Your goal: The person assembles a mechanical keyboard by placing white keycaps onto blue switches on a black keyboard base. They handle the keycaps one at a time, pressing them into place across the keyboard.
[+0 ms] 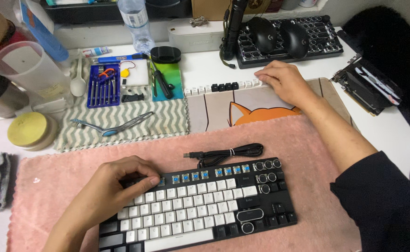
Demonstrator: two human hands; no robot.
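Left hand (114, 186) sits on the top-left corner of the keyboard (200, 205), fingers curled and pinched down on the top row; can't tell if it has a keycap in the pinch. Keyboard is black with white and dark caps, lying on a pink towel (303, 140) near the front of the desk (205, 65); several top-row caps are off, showing blue switches (219, 172), and a few round ring-shaped caps sit at its right end. Coiled black USB cable (226, 152) lies just behind the keyboard on the towel. Right hand (284, 81) is further back, palm down, fingers loosely bent over the right end of a row of loose keycaps (221, 87) lined up along the back edge of a cat-print mat (242, 109); no clear grip visible. Behind it, a second black keyboard (326, 39) with two black mice (279, 35) on top. Left of the mat: grey zigzag cloth (167, 119) with a keycap puller (114, 126) and a blue screwdriver set (103, 86).
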